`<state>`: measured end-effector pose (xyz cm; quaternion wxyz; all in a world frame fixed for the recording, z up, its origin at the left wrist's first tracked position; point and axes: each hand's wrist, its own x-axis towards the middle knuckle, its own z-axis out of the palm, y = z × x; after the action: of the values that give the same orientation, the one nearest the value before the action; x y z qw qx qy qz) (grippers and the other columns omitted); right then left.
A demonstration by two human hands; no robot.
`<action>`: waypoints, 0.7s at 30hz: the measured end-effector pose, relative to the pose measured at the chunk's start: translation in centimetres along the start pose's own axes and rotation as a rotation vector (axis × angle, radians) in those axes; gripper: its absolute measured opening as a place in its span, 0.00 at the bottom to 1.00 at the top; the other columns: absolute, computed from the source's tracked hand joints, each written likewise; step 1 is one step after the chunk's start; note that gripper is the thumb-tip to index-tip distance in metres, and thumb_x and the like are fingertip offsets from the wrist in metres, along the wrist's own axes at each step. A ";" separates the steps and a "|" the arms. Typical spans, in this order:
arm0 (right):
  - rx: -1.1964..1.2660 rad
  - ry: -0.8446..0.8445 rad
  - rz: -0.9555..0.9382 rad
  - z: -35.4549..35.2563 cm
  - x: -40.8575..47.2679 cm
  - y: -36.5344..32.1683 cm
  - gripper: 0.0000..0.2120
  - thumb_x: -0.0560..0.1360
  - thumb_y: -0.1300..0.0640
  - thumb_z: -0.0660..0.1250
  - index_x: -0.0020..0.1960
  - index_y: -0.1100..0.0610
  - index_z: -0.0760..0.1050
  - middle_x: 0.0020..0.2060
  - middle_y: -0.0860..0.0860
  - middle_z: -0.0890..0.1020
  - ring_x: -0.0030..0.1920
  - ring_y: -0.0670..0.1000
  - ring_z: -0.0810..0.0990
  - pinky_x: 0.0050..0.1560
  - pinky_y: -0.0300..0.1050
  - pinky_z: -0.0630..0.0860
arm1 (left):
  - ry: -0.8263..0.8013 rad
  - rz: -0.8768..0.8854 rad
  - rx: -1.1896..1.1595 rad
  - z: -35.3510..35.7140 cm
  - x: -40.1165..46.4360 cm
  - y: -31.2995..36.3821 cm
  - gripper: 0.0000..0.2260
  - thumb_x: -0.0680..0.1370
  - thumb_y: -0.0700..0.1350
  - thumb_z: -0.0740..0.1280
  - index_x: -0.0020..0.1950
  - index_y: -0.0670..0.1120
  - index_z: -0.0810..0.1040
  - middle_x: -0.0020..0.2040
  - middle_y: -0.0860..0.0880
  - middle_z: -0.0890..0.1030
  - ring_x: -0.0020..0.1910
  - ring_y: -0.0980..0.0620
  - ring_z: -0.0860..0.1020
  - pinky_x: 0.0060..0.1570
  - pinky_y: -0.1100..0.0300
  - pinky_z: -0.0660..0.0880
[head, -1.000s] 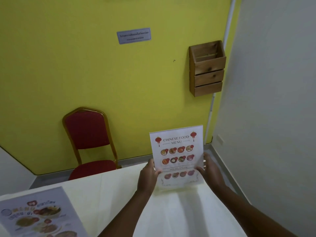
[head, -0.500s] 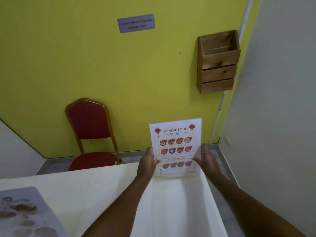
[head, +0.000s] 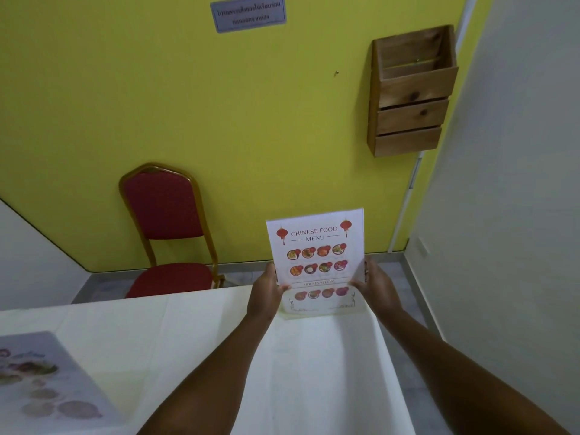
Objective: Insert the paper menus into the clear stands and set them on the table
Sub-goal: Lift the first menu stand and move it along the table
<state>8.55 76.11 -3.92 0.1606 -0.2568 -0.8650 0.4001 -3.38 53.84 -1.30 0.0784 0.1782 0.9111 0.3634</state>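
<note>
A clear stand (head: 317, 265) holding the "Chinese Food Menu" sheet stands upright at the far right corner of the white-clothed table (head: 194, 334). My left hand (head: 265, 293) grips its left edge and my right hand (head: 375, 285) grips its right edge, thumbs on the front face. The stand's base sits at the tablecloth; whether it rests fully I cannot tell. A second menu (head: 47, 381) with food pictures lies at the near left of the table, blurred.
A red padded chair (head: 166, 227) with a gold frame stands past the table against the yellow wall. A wooden wall rack (head: 411, 92) hangs at upper right. The table's right edge drops off close to the stand, with a white wall beyond.
The view has shifted, so the left menu sits lower and further out of frame. Both hands keep the same hold on the stand at the table's far corner.
</note>
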 end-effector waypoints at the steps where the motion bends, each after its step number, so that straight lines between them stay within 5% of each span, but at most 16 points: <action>1: -0.003 -0.002 0.000 0.0 0.1 0.0 0.26 0.68 0.56 0.75 0.63 0.53 0.68 0.56 0.54 0.81 0.54 0.56 0.80 0.49 0.54 0.80 | -0.002 -0.005 0.002 0.0 0.0 0.0 0.16 0.72 0.41 0.74 0.55 0.45 0.71 0.58 0.46 0.81 0.56 0.46 0.81 0.46 0.52 0.81; 21: -0.012 -0.007 0.008 0.8 0.4 0.3 0.26 0.69 0.55 0.75 0.62 0.49 0.66 0.58 0.52 0.81 0.55 0.55 0.80 0.49 0.55 0.81 | -0.048 0.013 0.004 -0.7 0.1 0.0 0.16 0.73 0.42 0.72 0.57 0.45 0.70 0.60 0.47 0.80 0.57 0.45 0.80 0.48 0.49 0.80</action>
<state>7.93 75.99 -4.66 0.1541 -0.2599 -0.8670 0.3963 -3.64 53.40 -0.83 0.0972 0.1929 0.9085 0.3578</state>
